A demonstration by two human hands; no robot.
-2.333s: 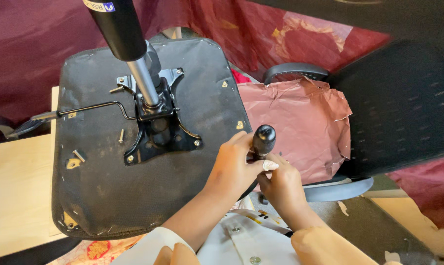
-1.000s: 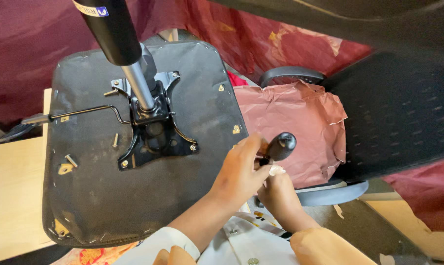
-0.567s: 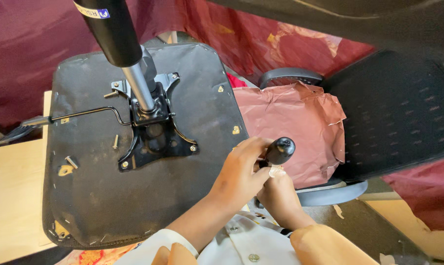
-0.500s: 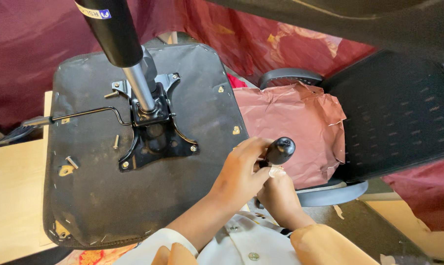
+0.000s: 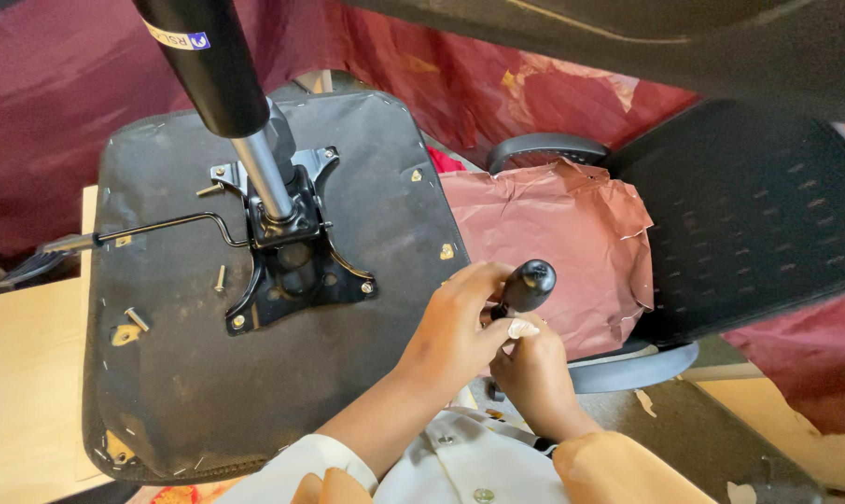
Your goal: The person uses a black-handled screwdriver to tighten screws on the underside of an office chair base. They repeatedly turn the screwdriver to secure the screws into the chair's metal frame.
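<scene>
The upturned black office-chair seat [image 5: 282, 392], its stapled fabric underside facing up, fills the left and centre of the view and rests on a pale wooden tabletop [image 5: 21, 383]. To its right lies a black perforated plastic chair back [image 5: 749, 215] with a curved black armrest [image 5: 544, 147] at its near edge. Between seat and back sits a crumpled sheet of reddish-brown wrapping paper [image 5: 562, 243], partly draped over the chair back. From the middle of the seat rises a black gas-lift cylinder with a silver piston rod [image 5: 254, 140], set into a black metal mounting plate [image 5: 292, 271] bolted to the underside. A thin black bent lever rod [image 5: 161, 229] runs left from that plate to a flat paddle. 2 loose silver screws [image 5: 220, 278] lie on the fabric left of the plate.

The left hand [image 5: 455, 331] is at the seat's right edge, fingers curled around the shaft just below the rounded black handle of a hand tool [image 5: 527, 285]. The right hand [image 5: 534, 373] sits directly beneath, touching the left, fingers closed round the lower part of the same tool; the tool's tip is hidden behind both hands.
</scene>
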